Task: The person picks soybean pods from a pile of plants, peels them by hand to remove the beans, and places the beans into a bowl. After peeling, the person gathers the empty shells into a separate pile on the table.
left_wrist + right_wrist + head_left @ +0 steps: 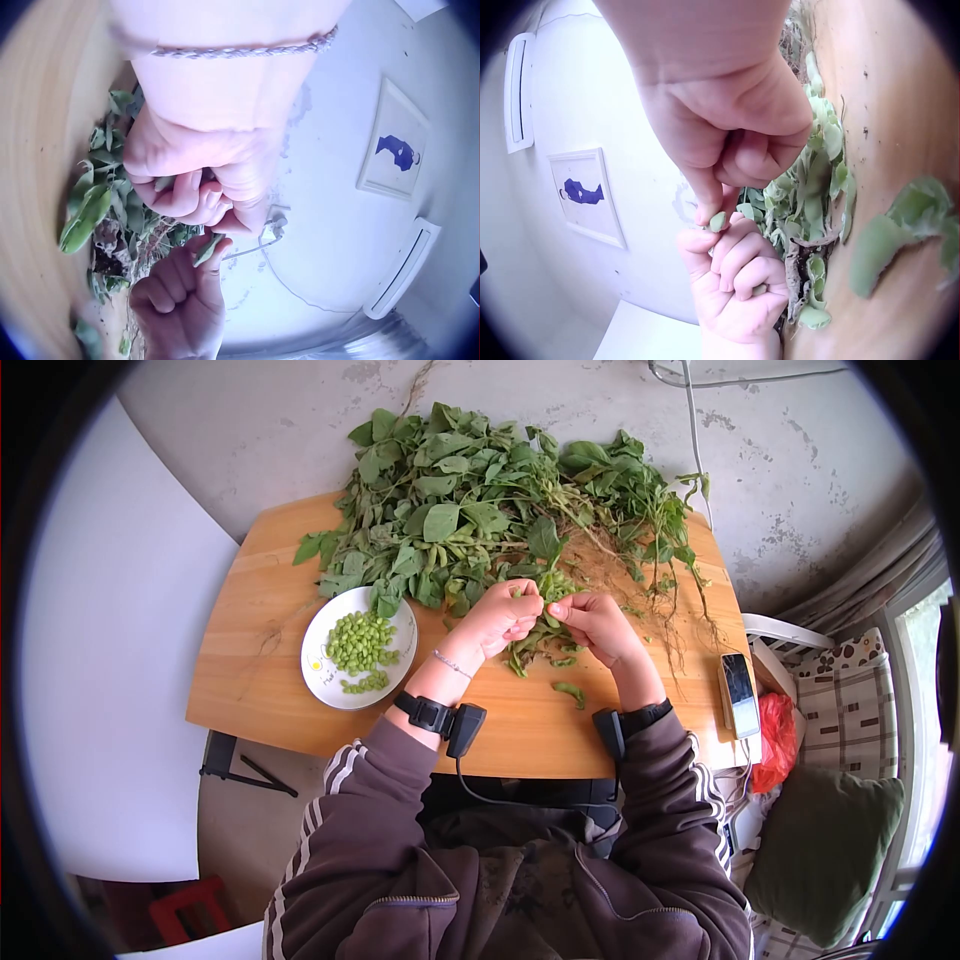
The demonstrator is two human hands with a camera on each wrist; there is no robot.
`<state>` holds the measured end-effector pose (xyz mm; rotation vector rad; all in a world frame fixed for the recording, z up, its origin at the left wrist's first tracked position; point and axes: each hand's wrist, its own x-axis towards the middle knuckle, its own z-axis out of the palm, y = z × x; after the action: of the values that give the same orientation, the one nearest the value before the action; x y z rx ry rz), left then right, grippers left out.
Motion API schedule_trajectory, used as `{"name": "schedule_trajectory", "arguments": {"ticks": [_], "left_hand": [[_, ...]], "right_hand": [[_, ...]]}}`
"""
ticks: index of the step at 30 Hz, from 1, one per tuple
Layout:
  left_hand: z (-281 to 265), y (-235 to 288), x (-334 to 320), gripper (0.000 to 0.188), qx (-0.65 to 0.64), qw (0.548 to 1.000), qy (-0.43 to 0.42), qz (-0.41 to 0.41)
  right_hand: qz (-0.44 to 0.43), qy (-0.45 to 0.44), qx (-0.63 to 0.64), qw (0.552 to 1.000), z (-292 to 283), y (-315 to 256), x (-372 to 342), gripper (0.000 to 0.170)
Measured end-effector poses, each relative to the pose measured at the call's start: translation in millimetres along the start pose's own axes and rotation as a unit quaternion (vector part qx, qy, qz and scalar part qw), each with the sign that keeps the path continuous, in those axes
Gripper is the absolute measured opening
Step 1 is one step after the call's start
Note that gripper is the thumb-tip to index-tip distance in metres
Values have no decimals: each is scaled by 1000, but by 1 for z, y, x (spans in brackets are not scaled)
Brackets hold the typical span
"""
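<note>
My left hand (503, 618) is curled, palm inward, over the near side of the leafy pile. Part of a green soybean (760, 289) shows between its folded fingers; the rest is hidden. Against its thumb and forefinger, my right hand (598, 625) pinches a small green soybean pod (208, 250) between thumb and forefinger, the other fingers folded in. The pod's end pokes out at the fingertips in the right wrist view. To the left of the hands, a white plate (316, 683) holds many shelled green soybeans (361, 644).
Uprooted soybean plants (440, 490) heap across the back of the wooden table (255, 660), roots trailing right. Loose pods and husks (569, 693) lie in front of the hands. A phone (739, 695) is at the right edge, beside a red bag (776, 743) and a cushioned seat.
</note>
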<state>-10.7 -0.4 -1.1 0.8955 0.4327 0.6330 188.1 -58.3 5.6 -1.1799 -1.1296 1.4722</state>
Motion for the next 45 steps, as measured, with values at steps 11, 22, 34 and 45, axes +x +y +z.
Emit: {"name": "schedule_trajectory", "arguments": {"ticks": [11,22,34,45], "left_hand": [[6,11,-2,11,10,999,19,28],[9,4,1,25,53,993,82,70],[11,-6,8,11,437,791,157,398],[18,-7,3,9,426,816,169,353]], "right_hand": [[-64,64,0,996,1,-7,-2,26],[-97,75,36,992,1,-5,0,21],[-129,158,-103,974,9,-7,-1,23],[-150,121,-84,978,8,-3,-1,23]]}}
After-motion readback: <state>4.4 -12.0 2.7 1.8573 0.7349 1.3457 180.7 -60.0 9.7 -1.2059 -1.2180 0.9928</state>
